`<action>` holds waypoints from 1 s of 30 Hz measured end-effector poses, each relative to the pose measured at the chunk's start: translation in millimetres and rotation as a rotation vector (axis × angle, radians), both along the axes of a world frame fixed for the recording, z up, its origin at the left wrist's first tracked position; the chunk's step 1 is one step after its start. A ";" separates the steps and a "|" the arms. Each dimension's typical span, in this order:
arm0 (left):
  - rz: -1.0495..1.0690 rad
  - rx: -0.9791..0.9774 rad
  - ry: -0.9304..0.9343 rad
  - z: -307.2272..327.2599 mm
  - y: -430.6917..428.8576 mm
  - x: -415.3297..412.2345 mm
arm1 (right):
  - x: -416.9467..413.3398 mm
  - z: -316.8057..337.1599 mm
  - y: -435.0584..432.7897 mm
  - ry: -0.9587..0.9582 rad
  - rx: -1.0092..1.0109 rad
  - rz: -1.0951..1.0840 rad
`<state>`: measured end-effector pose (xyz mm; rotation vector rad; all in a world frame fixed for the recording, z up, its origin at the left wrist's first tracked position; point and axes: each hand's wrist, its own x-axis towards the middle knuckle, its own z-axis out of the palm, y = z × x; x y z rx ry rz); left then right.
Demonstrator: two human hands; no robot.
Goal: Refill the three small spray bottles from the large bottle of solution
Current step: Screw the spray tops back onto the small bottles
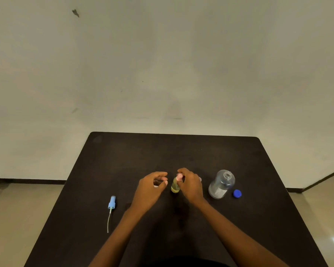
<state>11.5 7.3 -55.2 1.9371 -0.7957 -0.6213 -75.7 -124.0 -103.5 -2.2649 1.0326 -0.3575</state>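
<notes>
One small bottle (175, 186) upright between the hands.
Right hand (190, 185) pinches its pink spray top (179, 176); left hand (149, 187) curled just beside, grasp unclear.

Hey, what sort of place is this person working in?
Probably a bare workroom or test room: a matte black square table before a blank off-white wall, a glossy beige floor, and a large clear plastic bottle standing open.
</notes>
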 end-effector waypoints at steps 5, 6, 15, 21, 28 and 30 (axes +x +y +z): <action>0.172 -0.006 -0.087 -24.4 17.6 22.1 | -1.2 -8.8 4.4 0.089 -0.054 0.059; 0.226 0.014 -0.116 -30.8 23.1 27.7 | -1.5 -9.2 4.9 0.092 -0.069 0.059; 0.239 0.747 -0.175 -84.3 76.0 65.2 | -6.5 2.1 9.0 0.102 -0.046 0.097; 0.275 0.650 -0.190 -93.7 81.7 63.4 | -11.3 15.6 18.4 -0.134 -0.229 0.118; 0.236 0.096 -0.093 -50.1 43.8 41.1 | -15.7 30.3 38.3 -0.236 0.113 0.140; 0.198 -0.024 -0.007 -28.7 26.1 23.7 | -14.0 31.2 43.5 -0.221 0.221 0.188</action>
